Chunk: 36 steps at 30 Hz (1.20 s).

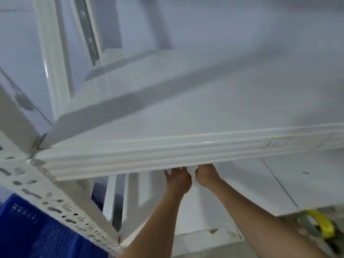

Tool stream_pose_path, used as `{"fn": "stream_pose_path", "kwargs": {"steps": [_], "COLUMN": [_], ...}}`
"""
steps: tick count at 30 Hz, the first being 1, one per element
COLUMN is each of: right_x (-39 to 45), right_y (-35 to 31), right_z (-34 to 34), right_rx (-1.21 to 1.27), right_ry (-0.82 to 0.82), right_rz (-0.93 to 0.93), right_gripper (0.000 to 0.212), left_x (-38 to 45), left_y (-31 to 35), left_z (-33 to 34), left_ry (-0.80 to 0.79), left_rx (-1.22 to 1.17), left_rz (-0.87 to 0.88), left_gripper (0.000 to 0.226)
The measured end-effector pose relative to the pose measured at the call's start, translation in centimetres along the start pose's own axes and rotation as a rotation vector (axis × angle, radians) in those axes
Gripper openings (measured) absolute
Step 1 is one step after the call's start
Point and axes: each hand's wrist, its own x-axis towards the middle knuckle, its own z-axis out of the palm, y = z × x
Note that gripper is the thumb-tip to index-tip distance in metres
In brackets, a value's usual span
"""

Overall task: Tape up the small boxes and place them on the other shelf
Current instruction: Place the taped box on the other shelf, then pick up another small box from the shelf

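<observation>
Left hand (179, 178): reaching under the shelf edge at lower centre of the frame, thumb spread out, fingertips hidden by the edge, so I cannot tell its grip.
Right hand (207, 175): just beside the left, fingers hidden the same way, grip unclear.
Hands: two, bare forearms rising from the bottom edge.
Shelf (167, 151): one white ribbed edge crossing the middle.
Boxes: none visible.
Crate (28, 229): one, blue, lower left.
Upright (61, 200): one, slotted, lower left.

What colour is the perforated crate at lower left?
Blue; the crate shows only in the head view.
</observation>
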Motion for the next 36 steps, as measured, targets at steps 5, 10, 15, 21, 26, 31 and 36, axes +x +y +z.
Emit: {"fn": "stream_pose_path", "kwargs": {"steps": [5, 10, 15, 21, 26, 31, 36], "right_x": [-4.1, -7.9, -12.2, -17.5, -19.7, -18.6, -14.8], "right_y": [9.6, 19.1, 28.0, 40.0, 48.0, 53.7, 57.8], "right_z": [-3.9, -7.0, -10.6, -14.8, -18.5, -21.3, -24.1], "right_rx": [-0.110, -0.090, -0.035, 0.041, 0.122, 0.110, 0.142], "right_ry": [0.071, 0.140, 0.203, 0.293, 0.336, 0.378, 0.361], "right_rz": [0.133, 0.273, 0.347, 0.363, 0.380, 0.355, 0.330], "right_gripper": [0.064, 0.061, 0.060, 0.059, 0.052, 0.051, 0.053], "left_x": [-0.2, -2.4, -4.5, -7.7, -9.2, -7.8, -3.5], "left_y": [9.5, 18.1, 27.0, 39.2, 48.1, 54.1, 58.9], "left_z": [2.6, 5.6, 9.7, 16.5, 21.1, 23.0, 24.0], "left_ry": [-0.124, -0.185, -0.209, -0.232, -0.221, -0.214, -0.200], "left_rx": [0.097, 0.134, 0.188, 0.234, 0.275, 0.276, 0.251], "left_rz": [0.156, 0.276, 0.345, 0.370, 0.396, 0.381, 0.356], "left_gripper": [0.060, 0.058, 0.058, 0.057, 0.056, 0.053, 0.053]}}
